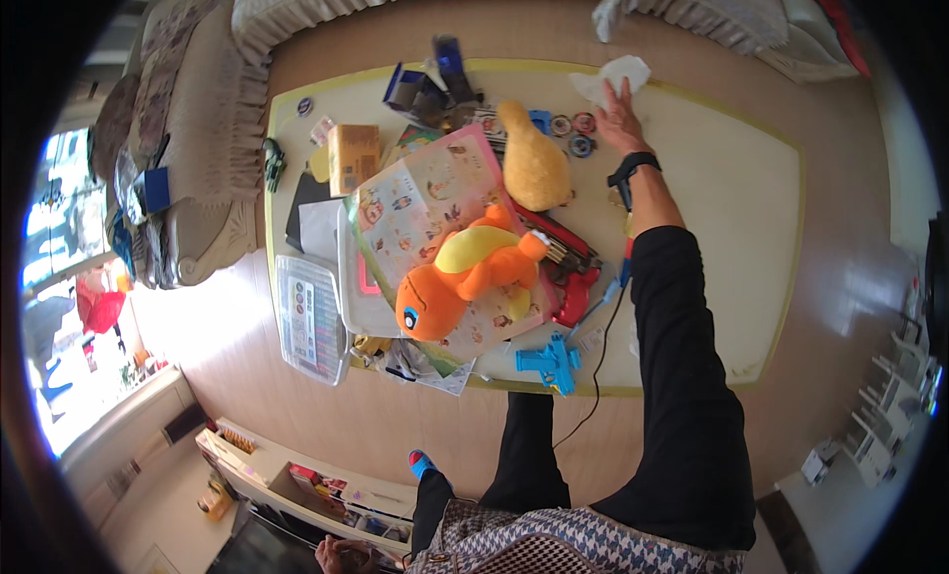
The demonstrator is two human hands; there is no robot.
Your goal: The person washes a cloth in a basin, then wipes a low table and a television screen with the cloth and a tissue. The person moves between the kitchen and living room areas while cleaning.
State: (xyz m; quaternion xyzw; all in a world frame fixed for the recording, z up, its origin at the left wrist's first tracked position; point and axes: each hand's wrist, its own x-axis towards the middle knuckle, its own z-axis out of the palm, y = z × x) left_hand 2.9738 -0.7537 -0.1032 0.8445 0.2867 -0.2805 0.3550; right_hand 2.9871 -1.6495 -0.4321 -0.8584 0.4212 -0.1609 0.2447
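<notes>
My right hand reaches to the far edge of the low table, its fingers pressed on a crumpled white cloth. Its wrist wears a black band. Three round spinning-top toys lie just left of the hand, near a yellow plush toy. My left hand is low at the bottom edge, beside the cabinet; its fingers look bent, and what they touch is unclear. Before me an orange plush toy lies on its side over a printed sheet.
The low table also bears a blue toy pistol, a red toy gun, a cardboard box, a clear plastic case and dark blue boxes. A black cable hangs over the near edge. Sofas stand beyond.
</notes>
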